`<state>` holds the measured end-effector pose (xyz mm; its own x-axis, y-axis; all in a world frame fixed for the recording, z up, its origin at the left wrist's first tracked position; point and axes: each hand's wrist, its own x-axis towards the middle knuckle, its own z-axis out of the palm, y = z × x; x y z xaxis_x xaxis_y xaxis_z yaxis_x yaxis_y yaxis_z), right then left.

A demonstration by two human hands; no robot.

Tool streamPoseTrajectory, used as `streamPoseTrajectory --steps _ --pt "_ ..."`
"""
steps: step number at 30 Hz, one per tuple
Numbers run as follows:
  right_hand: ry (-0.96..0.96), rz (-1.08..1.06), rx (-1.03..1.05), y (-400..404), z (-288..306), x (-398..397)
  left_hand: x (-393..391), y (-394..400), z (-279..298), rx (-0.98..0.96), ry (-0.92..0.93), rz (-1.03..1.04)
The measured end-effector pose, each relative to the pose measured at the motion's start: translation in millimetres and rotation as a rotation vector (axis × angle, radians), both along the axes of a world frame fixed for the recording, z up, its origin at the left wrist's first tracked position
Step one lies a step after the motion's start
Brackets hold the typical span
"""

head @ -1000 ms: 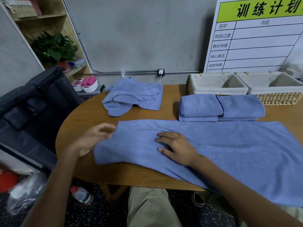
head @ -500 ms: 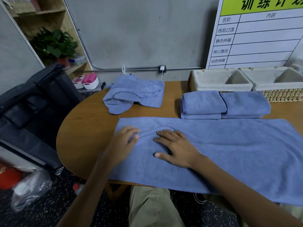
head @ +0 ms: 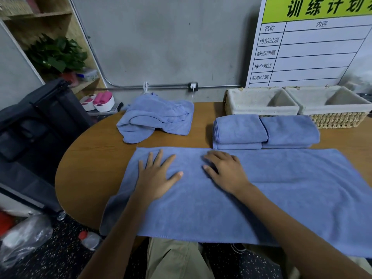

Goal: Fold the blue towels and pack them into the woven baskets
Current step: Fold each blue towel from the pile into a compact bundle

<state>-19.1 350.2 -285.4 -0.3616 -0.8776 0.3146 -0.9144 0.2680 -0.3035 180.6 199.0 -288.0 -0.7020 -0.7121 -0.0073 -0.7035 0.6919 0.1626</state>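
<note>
Two hands lay flat on the spread towel, fingers straight, gripping nothing: left hand near its left end, right hand mid-cloth. The towel's right end ran out of frame; its near edge hung off the table, hiding the rim there. Bare wood showed left of the towel. Two folded towels sat just behind it, touching side by side. A crumpled pile was back-left. Two cloth-lined woven baskets stood at the wall, the right one cut off.
</note>
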Motion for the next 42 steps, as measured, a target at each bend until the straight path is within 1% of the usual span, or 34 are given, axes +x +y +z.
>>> streamPoseTrajectory --steps 4,8,10,12,13,18,21,27,31,33,34,36,38,40,42 --pt "-0.018 -0.005 0.151 34.4 -2.2 -39.3 5.7 -9.0 0.3 -0.045 -0.088 -0.001" --pt "-0.079 -0.055 0.22 82.5 -3.3 -78.0 5.2 -15.6 12.4 0.072 -0.159 0.005" --pt "-0.085 -0.053 0.273 92.4 -0.4 -85.7 -7.2 -12.2 15.6 0.098 -0.102 0.022" --pt "-0.07 -0.043 0.316 90.3 3.3 -84.3 -25.4 -1.3 9.1 0.023 -0.001 0.003" --pt "-0.074 -0.04 0.325 87.9 5.2 -83.1 -32.9 3.3 3.4 -0.017 0.012 -0.007" --pt "-0.081 -0.003 0.313 97.1 2.4 -88.0 -33.1 3.7 -9.2 -0.074 -0.051 0.021" --pt "-0.06 -0.02 0.301 109.3 0.2 -91.8 -26.9 4.3 -7.9 -0.084 -0.088 0.016" --pt "-0.038 -0.179 0.301 147.1 1.5 -120.7 -19.3 -3.5 0.9 -0.023 -0.065 0.085" --pt "-0.039 -0.317 0.289 183.4 3.1 -150.1 -19.3 -3.4 4.9 -0.011 -0.124 0.108" --pt "-0.041 -0.376 0.302 193.2 6.7 -156.1 -28.9 12.5 5.9 -0.034 -0.04 0.113" --pt "-0.026 -0.386 0.297 191.8 8.5 -152.7 -37.1 26.1 5.9 -0.054 0.019 0.08" --pt "0.009 -0.341 0.254 176.9 9.3 -132.6 -58.7 59.1 2.8 -0.075 0.053 -0.04" --pt "0.015 -0.247 0.247 154.3 5.2 -107.2 -76.4 84.3 -1.5 -0.051 0.008 -0.13" --pt "-0.016 -0.199 0.28 138.8 -0.3 -96.4 -83.7 87.1 -2.4 -0.02 -0.012 -0.144" --pt "-0.052 -0.213 0.28 135.2 -1.0 -104.6 -80.9 76.9 -3.0 -0.024 -0.008 -0.137"
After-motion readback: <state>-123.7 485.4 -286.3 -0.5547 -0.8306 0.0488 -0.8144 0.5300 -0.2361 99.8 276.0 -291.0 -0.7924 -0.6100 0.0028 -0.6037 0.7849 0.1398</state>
